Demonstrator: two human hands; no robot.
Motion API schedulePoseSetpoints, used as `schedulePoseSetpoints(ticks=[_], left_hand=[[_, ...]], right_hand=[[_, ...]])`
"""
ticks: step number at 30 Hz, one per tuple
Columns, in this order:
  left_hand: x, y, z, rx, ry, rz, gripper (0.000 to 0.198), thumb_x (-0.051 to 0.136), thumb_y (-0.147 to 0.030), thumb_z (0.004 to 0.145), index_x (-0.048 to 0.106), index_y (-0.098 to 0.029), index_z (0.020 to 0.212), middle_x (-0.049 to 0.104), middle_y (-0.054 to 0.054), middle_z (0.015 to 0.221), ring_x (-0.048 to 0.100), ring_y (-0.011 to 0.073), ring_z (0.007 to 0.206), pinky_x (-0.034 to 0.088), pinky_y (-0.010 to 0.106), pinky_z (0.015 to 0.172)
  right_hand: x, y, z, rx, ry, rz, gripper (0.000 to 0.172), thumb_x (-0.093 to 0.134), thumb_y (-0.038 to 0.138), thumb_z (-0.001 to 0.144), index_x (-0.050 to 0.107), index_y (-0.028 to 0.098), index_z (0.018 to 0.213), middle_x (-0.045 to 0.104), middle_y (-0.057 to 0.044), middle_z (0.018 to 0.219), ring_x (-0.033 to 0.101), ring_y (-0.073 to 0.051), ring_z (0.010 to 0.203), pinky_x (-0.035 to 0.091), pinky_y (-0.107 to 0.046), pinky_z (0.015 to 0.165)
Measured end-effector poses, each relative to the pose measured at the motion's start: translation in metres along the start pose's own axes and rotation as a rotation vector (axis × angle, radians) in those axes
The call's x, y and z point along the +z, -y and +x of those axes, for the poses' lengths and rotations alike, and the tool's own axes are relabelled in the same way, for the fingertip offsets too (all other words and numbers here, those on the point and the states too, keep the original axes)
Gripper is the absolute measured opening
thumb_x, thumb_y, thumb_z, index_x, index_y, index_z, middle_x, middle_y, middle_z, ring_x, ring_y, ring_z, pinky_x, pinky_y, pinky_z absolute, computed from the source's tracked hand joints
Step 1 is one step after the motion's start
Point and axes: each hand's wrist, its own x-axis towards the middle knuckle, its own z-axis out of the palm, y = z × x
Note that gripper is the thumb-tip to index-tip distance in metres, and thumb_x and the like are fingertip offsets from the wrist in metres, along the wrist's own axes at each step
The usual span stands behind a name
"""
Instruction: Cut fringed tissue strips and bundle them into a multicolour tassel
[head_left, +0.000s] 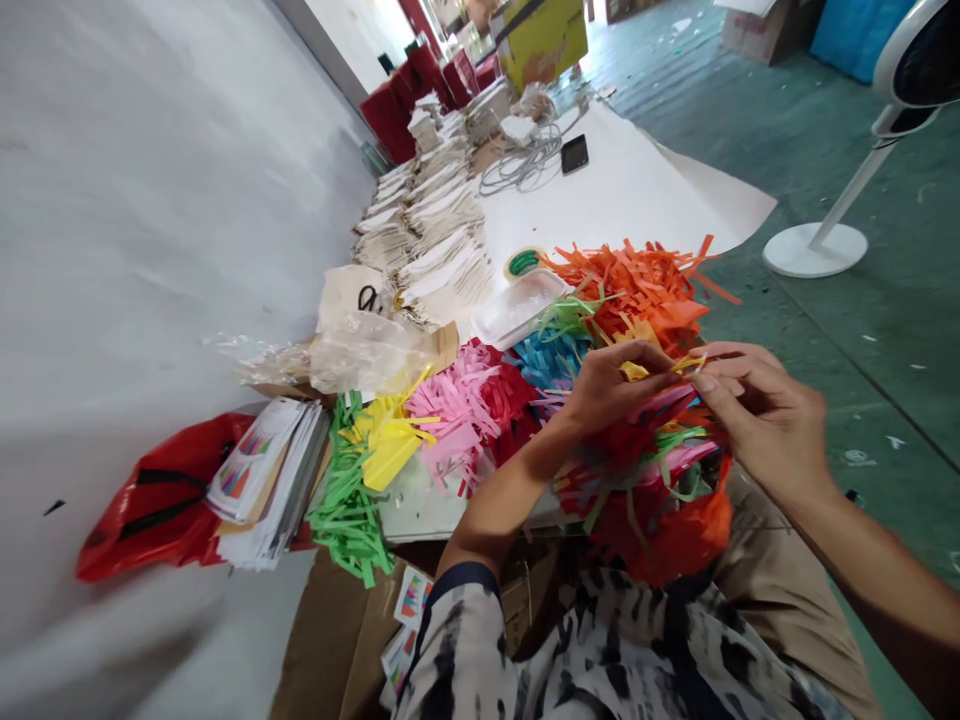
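Observation:
My left hand (609, 385) and my right hand (761, 410) meet over my lap, fingers pinched together on a thin yellow paper strip (660, 367) stretched between them. Under both hands lies a mixed bundle of fringed paper strips (645, 470) in red, pink, green and orange. In front of them are piles of cut paper: orange strips (637, 285), blue strips (547, 355), pink strips (454, 405), yellow strips (390, 435) and green strips (349, 500).
A clear plastic tray (517, 305) and a tape roll (523, 262) sit by the orange pile. Stacks of printed cards (262, 480) rest on a red bag (157, 500). Rows of paper tags (435, 230), cables, a phone (574, 153) and a fan stand (814, 245) lie beyond.

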Motion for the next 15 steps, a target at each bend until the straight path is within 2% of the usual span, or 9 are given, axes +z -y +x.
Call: schedulePoseSetpoints(ticks=[3,7,12,15], left_hand=[[0.0020,-0.0006,-0.0007,0.045,-0.073,0.169,0.028,0.079,-0.045,0.087,0.071,-0.019,0.084,0.074,0.005,0.088,0.067,0.0165,0.083,0.054,0.032,0.082],[0.0025,-0.0035,-0.0039,0.033,-0.055,0.239,0.026,0.079,-0.044,0.088,0.071,-0.020,0.085,0.075,0.005,0.092,0.068,0.0167,0.085,0.054,0.031,0.082],[0.0037,0.0000,-0.0068,-0.006,-0.053,0.098,0.026,0.080,-0.041,0.085,0.069,-0.019,0.080,0.073,0.003,0.085,0.068,0.0153,0.081,0.054,0.029,0.076],[0.0051,0.0056,-0.0076,-0.058,-0.040,-0.038,0.032,0.083,-0.046,0.081,0.068,-0.018,0.079,0.072,0.003,0.082,0.068,0.0146,0.077,0.055,0.029,0.073]], right_hand=[[0.0008,-0.0002,-0.0010,0.004,-0.004,-0.013,0.010,0.072,0.035,0.092,0.074,0.026,0.088,0.076,-0.005,0.106,0.071,-0.022,0.107,0.053,-0.042,0.098],[0.0006,-0.0018,-0.0023,0.030,-0.026,-0.033,0.010,0.071,0.033,0.093,0.074,0.025,0.088,0.076,-0.004,0.098,0.071,-0.018,0.095,0.052,-0.035,0.088],[0.0005,-0.0021,-0.0029,0.029,-0.001,-0.015,0.009,0.072,0.032,0.093,0.073,0.024,0.089,0.078,-0.003,0.104,0.071,-0.017,0.098,0.051,-0.033,0.092],[0.0009,-0.0024,-0.0035,0.032,0.023,-0.020,0.008,0.072,0.032,0.093,0.074,0.024,0.090,0.078,-0.002,0.104,0.069,-0.015,0.090,0.051,-0.031,0.084]])
